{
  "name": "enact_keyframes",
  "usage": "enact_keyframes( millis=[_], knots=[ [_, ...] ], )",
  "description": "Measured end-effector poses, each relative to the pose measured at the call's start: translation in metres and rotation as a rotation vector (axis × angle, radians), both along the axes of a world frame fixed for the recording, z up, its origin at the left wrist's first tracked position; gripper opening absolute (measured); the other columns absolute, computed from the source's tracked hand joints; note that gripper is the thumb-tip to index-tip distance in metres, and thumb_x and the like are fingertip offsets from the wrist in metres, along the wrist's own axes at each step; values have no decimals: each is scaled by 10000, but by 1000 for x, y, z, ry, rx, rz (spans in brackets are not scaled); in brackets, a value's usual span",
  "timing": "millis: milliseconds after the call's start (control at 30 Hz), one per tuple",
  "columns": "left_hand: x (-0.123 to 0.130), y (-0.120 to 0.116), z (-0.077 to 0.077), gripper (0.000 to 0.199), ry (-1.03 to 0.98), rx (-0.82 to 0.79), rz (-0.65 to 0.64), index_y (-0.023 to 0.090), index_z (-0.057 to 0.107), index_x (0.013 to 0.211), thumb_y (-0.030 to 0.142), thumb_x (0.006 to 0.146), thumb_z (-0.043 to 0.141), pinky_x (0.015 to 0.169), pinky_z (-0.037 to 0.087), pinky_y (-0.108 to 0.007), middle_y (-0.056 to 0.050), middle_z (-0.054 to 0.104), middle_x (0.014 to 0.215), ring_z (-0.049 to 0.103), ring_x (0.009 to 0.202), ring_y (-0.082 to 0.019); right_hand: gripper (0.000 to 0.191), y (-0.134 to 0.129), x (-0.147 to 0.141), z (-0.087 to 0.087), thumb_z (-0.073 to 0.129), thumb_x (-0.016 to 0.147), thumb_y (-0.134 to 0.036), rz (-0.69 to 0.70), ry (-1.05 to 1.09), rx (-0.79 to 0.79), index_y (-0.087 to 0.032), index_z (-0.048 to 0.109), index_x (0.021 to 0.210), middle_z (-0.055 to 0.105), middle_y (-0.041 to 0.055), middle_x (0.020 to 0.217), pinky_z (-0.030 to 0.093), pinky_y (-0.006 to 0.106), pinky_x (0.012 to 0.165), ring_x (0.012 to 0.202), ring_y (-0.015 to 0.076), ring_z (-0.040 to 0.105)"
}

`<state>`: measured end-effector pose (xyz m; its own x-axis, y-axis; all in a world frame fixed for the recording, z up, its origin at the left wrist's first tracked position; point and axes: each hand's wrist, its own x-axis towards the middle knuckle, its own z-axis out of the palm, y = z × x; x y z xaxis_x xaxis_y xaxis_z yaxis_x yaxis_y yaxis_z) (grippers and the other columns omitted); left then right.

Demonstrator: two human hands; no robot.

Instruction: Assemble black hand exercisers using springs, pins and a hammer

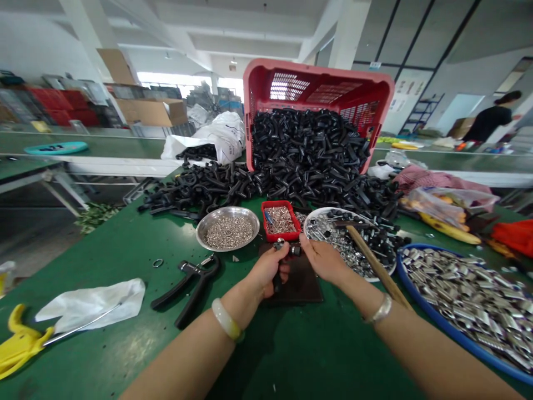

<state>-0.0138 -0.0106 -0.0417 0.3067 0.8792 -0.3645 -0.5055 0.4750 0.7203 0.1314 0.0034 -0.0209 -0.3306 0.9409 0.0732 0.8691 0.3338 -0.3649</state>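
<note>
My left hand (268, 269) and my right hand (320, 258) meet above a dark mat (297, 286), both fingertips on a small black-and-metal part (287, 249). The part is too small to make out in detail. A hammer with a wooden handle (375, 266) lies just right of my right hand, its head resting on a white plate (320, 219) of mixed metal and black pieces. Just beyond my hands is a small red tray of metal pieces (281, 219). A steel bowl of small silver parts (227, 231) stands left of that tray.
Black curved pieces (308, 155) spill from a tipped red crate (318, 91) across the green table (266, 361). A blue-rimmed tray (453, 303) of metal parts sits right. Black pliers (187, 291), a white cloth (91, 304) and a yellow-handled tool (20, 344) lie left. A person (489, 116) stands far back.
</note>
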Motion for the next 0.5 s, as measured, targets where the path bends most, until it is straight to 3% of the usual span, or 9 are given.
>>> enact_keyframes(
  millis=[67, 200, 333, 433, 500],
  knots=[
    [-1, 1, 0, 307, -14, -30, -19, 171, 457, 781, 408, 693, 632, 335, 190, -97, 64, 428, 596, 304, 358, 15, 511, -2, 1, 1, 215, 872, -518, 18, -68, 171, -179, 594, 915, 638, 92, 907, 383, 267, 665, 827, 193, 575],
    [-2, 2, 0, 279, 13, -14, -27, 164, 482, 799, 390, 710, 618, 328, 206, -99, 41, 488, 640, 312, 350, 18, 625, -6, 2, -2, 47, 910, -422, 29, -62, -8, -178, 603, 761, 637, 63, 710, 382, 243, 621, 686, 153, 587],
    [-2, 3, -1, 260, 33, -14, -50, 160, 489, 795, 395, 739, 585, 322, 197, -97, 29, 511, 641, 306, 341, 18, 512, -8, 0, -3, 194, 885, -487, -12, -61, 177, -165, 592, 908, 639, 101, 875, 381, 268, 672, 811, 190, 579],
    [-3, 3, -1, 251, 69, -15, -53, 154, 496, 782, 387, 744, 581, 320, 199, -99, 29, 507, 627, 304, 335, 17, 643, -7, -1, -3, 45, 901, -443, -10, -25, -21, -168, 606, 752, 638, 81, 716, 380, 260, 614, 678, 167, 582],
    [-4, 3, -1, 242, 60, -30, -38, 153, 499, 782, 378, 745, 580, 322, 197, -98, 30, 507, 625, 305, 336, 17, 622, -7, -1, -4, 76, 892, -481, -14, 17, -26, -175, 604, 773, 639, 76, 743, 378, 259, 610, 692, 168, 579]
  ],
)
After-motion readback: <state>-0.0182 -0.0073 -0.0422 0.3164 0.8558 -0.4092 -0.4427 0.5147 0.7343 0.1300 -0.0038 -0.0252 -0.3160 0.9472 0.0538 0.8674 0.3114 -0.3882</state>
